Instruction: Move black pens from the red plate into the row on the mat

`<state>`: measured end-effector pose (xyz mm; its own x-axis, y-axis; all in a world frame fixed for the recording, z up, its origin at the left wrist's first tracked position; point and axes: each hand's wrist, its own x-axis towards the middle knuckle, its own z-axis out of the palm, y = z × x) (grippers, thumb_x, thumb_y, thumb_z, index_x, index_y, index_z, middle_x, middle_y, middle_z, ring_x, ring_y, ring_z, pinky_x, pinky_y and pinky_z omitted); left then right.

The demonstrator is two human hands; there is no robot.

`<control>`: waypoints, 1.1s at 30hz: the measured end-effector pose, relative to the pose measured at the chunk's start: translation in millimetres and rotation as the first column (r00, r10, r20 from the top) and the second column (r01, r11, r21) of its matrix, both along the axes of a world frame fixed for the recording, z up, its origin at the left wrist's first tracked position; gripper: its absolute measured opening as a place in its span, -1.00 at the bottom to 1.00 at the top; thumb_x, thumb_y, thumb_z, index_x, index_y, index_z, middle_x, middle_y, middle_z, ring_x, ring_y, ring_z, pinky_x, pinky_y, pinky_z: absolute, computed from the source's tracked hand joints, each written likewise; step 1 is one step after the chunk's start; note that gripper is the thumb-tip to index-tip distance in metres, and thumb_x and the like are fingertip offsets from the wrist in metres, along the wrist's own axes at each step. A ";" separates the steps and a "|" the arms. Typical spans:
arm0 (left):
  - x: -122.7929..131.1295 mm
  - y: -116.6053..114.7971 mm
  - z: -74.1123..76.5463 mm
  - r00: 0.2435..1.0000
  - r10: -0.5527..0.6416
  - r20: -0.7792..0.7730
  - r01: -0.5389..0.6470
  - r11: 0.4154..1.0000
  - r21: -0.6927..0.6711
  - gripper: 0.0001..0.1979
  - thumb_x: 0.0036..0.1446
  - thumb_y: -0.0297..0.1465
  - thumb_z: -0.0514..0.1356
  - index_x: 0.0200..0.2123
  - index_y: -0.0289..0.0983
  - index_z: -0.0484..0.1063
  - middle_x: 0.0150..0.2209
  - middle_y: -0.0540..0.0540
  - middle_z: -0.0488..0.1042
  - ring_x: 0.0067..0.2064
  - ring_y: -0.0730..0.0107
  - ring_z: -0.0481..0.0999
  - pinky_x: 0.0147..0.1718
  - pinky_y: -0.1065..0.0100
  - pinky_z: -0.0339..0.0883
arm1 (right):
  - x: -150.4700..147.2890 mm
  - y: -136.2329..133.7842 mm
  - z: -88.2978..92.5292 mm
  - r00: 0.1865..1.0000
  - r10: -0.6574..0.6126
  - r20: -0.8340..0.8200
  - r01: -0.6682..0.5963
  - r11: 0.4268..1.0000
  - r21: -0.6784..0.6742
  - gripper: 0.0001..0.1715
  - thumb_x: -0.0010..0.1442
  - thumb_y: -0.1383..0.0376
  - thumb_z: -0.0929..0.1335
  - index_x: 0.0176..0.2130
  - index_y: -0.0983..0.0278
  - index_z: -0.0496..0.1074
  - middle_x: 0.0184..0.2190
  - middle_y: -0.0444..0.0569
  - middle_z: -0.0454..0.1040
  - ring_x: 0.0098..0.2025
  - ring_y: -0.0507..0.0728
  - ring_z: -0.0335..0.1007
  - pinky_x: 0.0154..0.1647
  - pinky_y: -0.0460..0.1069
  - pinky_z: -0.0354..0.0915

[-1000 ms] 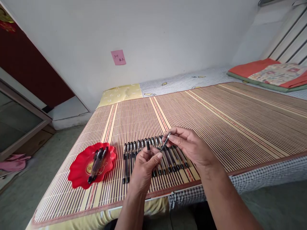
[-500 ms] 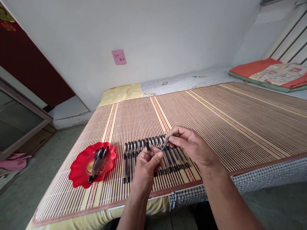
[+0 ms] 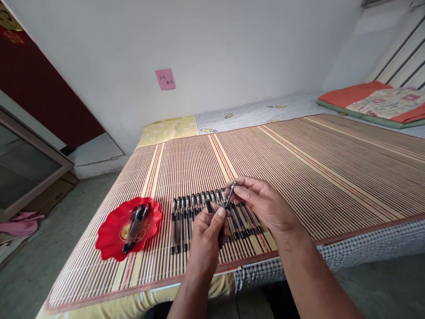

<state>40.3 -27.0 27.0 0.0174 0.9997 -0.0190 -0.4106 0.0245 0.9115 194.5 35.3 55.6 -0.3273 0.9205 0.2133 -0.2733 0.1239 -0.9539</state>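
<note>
My left hand (image 3: 212, 226) is closed, thumb pressed to the fingers, around part of a pen. A black pen end (image 3: 208, 206) sticks up between its fingers. My right hand (image 3: 257, 199) pinches the upper tip of a slim dark pen piece (image 3: 229, 197). Its lower end meets the left thumb and fingertips, so the piece spans both hands; whether it is a refill I cannot tell. Under and beside the hands lies a row of black-capped clear pens (image 3: 182, 221), side by side on the striped mat; the hands hide part of the row.
A red scalloped plate (image 3: 108, 235) left of the row holds several pens (image 3: 136, 228). The bamboo mat (image 3: 282, 168) covers the bed, with a checked sheet (image 3: 348, 248) at its front edge. Folded bedding (image 3: 372, 104) lies at the far right. A pink note (image 3: 165, 79) is on the wall.
The slim pen piece has turned more upright between my hands. My left hand has shifted slightly to the right; the black pen end in it moved along. The right hand has barely moved.
</note>
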 end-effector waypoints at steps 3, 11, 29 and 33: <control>2.5 0.7 0.4 0.997 -0.036 0.074 0.038 0.999 -0.021 -0.64 0.19 -0.12 0.38 -0.34 -0.24 0.36 -0.62 0.15 0.23 -0.60 0.59 0.08 -0.62 0.50 -0.04 | 2.5 1.1 -2.1 0.999 -0.015 -0.047 0.014 0.999 -0.033 -0.76 0.30 0.17 0.43 -0.07 0.15 0.65 -0.21 -0.01 0.60 -0.25 0.11 0.43 -0.17 0.05 0.34; 3.1 2.3 0.1 0.998 -0.032 0.056 0.033 0.999 -0.012 -0.63 0.19 -0.13 0.39 -0.37 -0.24 0.35 -0.61 0.15 0.22 -0.59 0.59 0.07 -0.61 0.50 -0.05 | 0.5 0.6 -1.4 0.999 -0.039 -0.001 0.039 0.999 0.005 -0.83 0.28 0.18 0.45 -0.23 0.18 0.66 -0.27 -0.04 0.59 -0.33 0.07 0.36 -0.22 0.02 0.33; 7.8 -6.2 2.3 0.877 0.111 -0.468 -0.040 0.986 0.160 -0.59 0.39 -0.05 0.12 -0.37 -0.23 0.45 -0.49 0.03 0.29 -0.45 0.40 0.17 -0.42 0.38 0.13 | -20.0 -9.4 0.6 0.961 -0.102 0.255 0.082 0.993 0.086 -0.87 0.18 0.24 0.46 -0.29 0.26 0.53 -0.38 -0.09 0.57 -0.33 0.05 0.49 -0.27 -0.02 0.41; 9.3 -7.3 1.9 0.904 0.011 -0.427 0.022 0.997 0.071 -0.54 0.36 0.01 0.13 -0.40 -0.24 0.43 -0.48 0.02 0.33 -0.44 0.40 0.24 -0.44 0.38 0.16 | -16.1 -10.1 5.6 0.963 -0.078 0.259 0.068 0.997 0.048 -0.87 0.15 0.25 0.48 -0.30 0.27 0.52 -0.40 -0.09 0.56 -0.38 0.03 0.47 -0.33 -0.04 0.40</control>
<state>49.6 -34.4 28.9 0.0292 0.9985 0.0460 0.0186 -0.0466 0.9987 178.4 25.2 61.2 -0.3086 0.9367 0.1651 -0.0049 0.1720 -0.9851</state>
